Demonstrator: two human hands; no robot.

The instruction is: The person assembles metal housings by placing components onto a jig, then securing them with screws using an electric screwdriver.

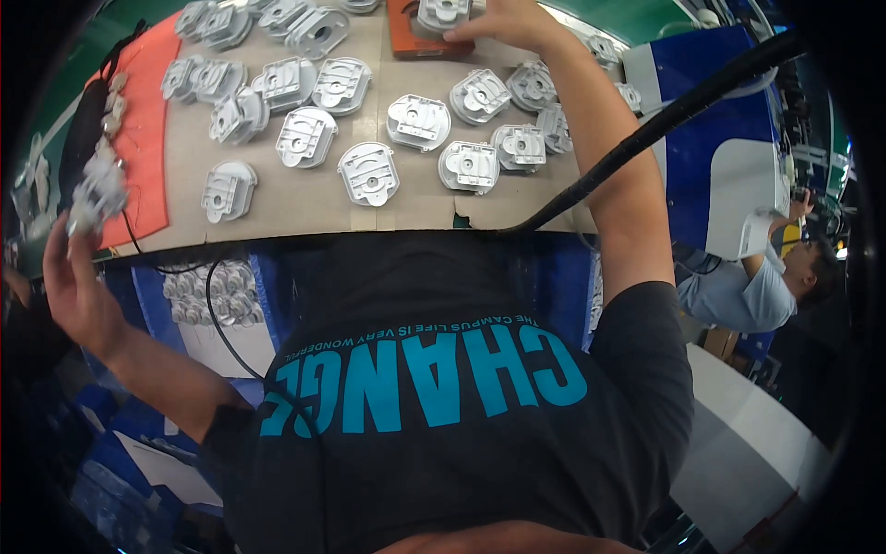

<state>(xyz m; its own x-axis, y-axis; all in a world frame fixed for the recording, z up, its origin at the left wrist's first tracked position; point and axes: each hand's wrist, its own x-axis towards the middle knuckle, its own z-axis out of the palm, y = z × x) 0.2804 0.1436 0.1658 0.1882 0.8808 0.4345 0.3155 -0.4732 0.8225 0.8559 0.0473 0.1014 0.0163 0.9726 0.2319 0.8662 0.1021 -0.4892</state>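
Observation:
At the far left, my left hand [74, 277] is raised beside the table edge, its fingers closed on a white plastic housing [98, 192] that is smeared by motion. My right hand [508, 22] reaches over the table to the top edge of the view, where part of it is cut off. Its thumb lies against another white plastic housing [445, 13], which sits on an orange box-like holder [406, 37]. Several similar rounded white housings [367, 174] with a round hole and ribs lie scattered over the brown tabletop [305, 208].
An orange mat [148, 138] covers the table's left end, with small parts and a dark cable there. A thick black hose [664, 115] crosses in front of my right arm. Below the table stands a blue bin of white parts [214, 294]. A person [752, 286] works at the right.

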